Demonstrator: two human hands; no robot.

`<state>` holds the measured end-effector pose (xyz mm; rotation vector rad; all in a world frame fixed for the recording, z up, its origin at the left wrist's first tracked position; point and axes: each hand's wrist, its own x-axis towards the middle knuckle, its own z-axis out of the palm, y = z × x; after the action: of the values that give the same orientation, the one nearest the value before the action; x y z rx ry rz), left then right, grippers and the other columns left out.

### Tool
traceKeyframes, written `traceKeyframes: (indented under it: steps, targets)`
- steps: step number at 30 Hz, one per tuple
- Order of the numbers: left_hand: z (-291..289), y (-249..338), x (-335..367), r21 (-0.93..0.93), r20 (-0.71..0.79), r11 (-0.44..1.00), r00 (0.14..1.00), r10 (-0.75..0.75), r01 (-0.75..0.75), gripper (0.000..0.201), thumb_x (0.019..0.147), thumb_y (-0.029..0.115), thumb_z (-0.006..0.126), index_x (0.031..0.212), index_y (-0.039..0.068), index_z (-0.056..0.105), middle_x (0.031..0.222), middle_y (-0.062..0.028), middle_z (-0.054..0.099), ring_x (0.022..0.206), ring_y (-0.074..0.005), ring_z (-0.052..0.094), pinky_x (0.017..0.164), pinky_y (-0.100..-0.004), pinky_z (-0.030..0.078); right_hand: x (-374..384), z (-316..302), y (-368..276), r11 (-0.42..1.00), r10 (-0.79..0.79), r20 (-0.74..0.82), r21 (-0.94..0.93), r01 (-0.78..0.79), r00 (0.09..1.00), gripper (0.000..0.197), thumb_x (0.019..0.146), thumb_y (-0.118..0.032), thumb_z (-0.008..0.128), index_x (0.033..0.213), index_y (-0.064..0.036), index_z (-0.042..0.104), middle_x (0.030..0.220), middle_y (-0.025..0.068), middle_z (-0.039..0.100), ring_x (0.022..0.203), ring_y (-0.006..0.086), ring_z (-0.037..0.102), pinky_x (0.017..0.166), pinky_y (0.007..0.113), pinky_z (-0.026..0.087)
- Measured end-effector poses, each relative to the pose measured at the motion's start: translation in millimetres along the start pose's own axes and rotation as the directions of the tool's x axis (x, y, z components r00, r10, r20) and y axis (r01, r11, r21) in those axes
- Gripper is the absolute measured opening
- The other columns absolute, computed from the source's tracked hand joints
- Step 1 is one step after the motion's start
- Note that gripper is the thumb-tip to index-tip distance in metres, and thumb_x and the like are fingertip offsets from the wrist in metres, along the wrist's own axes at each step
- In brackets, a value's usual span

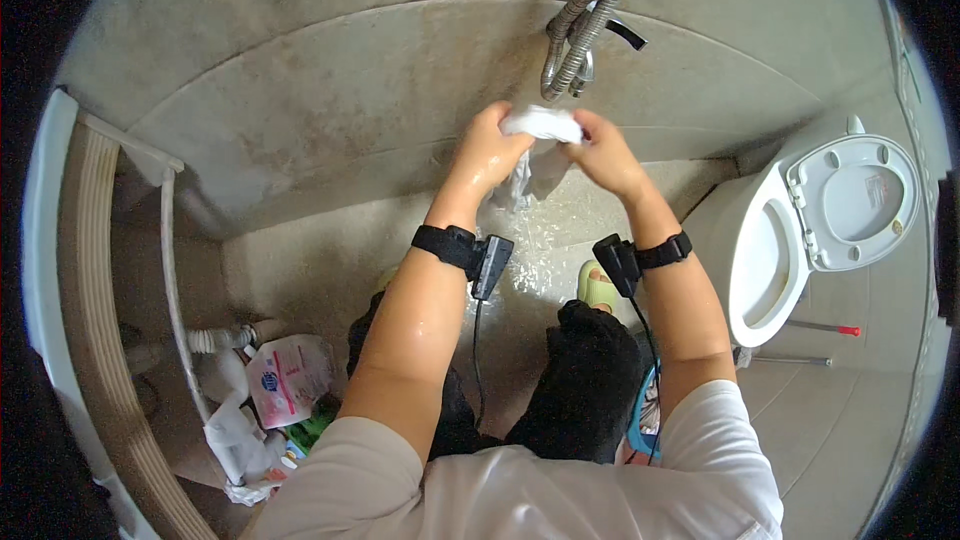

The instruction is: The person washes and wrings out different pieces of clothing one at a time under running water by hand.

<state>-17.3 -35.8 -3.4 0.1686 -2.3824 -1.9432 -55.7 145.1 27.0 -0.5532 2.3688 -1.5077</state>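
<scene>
A wet-looking white cloth (543,124) is stretched and bunched between my two hands, below the tap. Its left end is gripped by my left hand (490,148), with the fingers closed around it. At the other end, my right hand (606,152) is closed on the same cloth. A loose part of the cloth hangs down between the hands. Beneath it, water splashes on the floor (545,240). Just above the hands is a wall tap (583,65) with a dark lever and a flexible metal shower hose (575,15) looped around it.
On the right stands a white toilet (770,270) with its lid up. At lower left, a pink and white bag (290,380) lies near a drain pipe (215,340). Partly hidden by my right leg is a blue basin (640,420). Cables trail from both wrist straps.
</scene>
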Motion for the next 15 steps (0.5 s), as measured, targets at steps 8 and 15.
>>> traceKeyframes:
  steps: [8,15]
  targets:
    - [10.1,20.7,-9.2,-0.819,0.236,0.557,0.966,0.105,0.14,0.05,0.084,0.036,0.057,0.121,0.004,0.05,0.112,-0.0068,0.058,0.105,-0.0208,0.054,0.088,-0.0384,0.044,3.0,18.1,-4.6,1.0,0.009,-0.156,0.012,-0.007,0.988,0.049,0.07,-0.029,0.077,0.101,0.0019,0.055,0.093,0.0141,0.062,0.082,0.0189,0.059,0.074,0.031,0.048]
    - [24.4,-34.7,-14.7,-0.839,0.455,0.137,0.816,-0.356,0.527,0.059,0.083,0.065,0.043,0.101,0.011,0.059,0.096,-0.0045,0.064,0.091,-0.0232,0.062,0.075,-0.0413,0.051,-29.6,58.7,-32.1,0.983,-0.171,-0.069,-0.079,0.166,0.983,0.042,0.074,-0.012,0.072,0.111,-0.0049,0.054,0.103,0.0072,0.061,0.097,0.0163,0.057,0.084,0.031,0.046]
